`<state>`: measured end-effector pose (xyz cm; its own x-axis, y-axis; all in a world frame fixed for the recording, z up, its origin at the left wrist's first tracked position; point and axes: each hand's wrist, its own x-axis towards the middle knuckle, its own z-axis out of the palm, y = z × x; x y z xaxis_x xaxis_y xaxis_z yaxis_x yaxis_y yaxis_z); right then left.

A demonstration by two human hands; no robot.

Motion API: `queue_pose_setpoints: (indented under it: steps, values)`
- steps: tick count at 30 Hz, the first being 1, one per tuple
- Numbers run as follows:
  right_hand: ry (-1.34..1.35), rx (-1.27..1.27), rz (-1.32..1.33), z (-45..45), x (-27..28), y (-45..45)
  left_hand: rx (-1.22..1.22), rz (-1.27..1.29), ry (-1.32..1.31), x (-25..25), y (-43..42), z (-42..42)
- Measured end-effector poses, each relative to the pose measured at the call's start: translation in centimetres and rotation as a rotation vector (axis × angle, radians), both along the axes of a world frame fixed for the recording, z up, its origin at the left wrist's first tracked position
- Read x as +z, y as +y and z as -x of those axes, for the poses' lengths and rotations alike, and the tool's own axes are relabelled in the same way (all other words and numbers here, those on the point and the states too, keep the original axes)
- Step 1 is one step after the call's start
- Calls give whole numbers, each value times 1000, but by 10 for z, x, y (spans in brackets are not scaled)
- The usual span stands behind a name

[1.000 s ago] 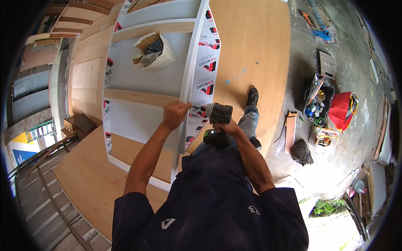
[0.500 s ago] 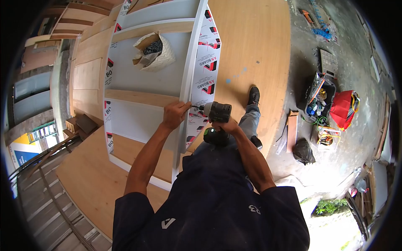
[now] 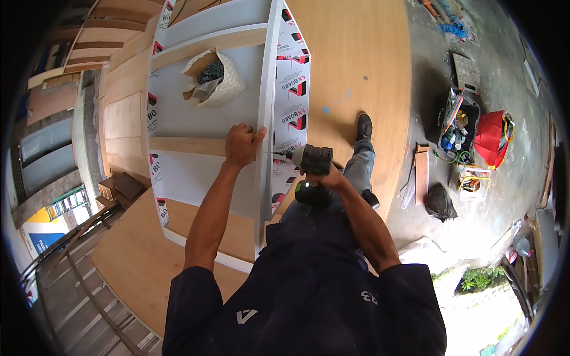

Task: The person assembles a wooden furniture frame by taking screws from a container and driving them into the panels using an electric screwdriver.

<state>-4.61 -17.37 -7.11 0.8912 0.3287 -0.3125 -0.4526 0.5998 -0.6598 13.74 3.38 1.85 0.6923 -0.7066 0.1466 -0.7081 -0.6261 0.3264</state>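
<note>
My right hand (image 3: 326,178) is wrapped round the handle of a black cordless drill (image 3: 316,160), whose bit points left at the outer side of a white cabinet frame (image 3: 268,89). A thin screw or bit tip meets the frame's edge strip. My left hand (image 3: 242,144) grips that strip where a wooden crosspiece (image 3: 187,146) joins it, with the thumb over the strip and the fingers on the inner side. Inside the frame, above the crosspiece, stands an open paper bag (image 3: 228,83) with dark screws (image 3: 211,72) in it.
The frame lies on a wooden board (image 3: 356,65). On the concrete floor at right are a black tool bag (image 3: 460,121), a red bag (image 3: 493,140), a black plastic bag (image 3: 440,203) and a wood strip (image 3: 421,178). A shoe (image 3: 364,127) rests on the board.
My left hand has shifted from pinching at the drill's tip to holding the frame's strip. The drill is slightly further right and the view has moved a little.
</note>
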Motion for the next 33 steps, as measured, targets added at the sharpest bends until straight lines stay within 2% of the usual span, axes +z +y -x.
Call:
queue_pose_setpoints:
  steps: [2,5,8,15,23,33]
  values:
    - [-14,85,70,-1,-9,-3,17,-78,189,1,-2,-1]
    - [4,81,44,-5,-9,-6,33,-57,252,-4,0,-2]
    - [3,92,-41,-8,-11,-6,26,-25,217,-6,0,-3]
    - [12,87,-45,-3,-21,0,37,-37,225,-11,3,-3]
    - [-21,100,113,-5,-18,1,51,-42,240,-6,0,-2]
    - [8,92,49,-11,-10,7,44,-27,237,-3,-1,-2]
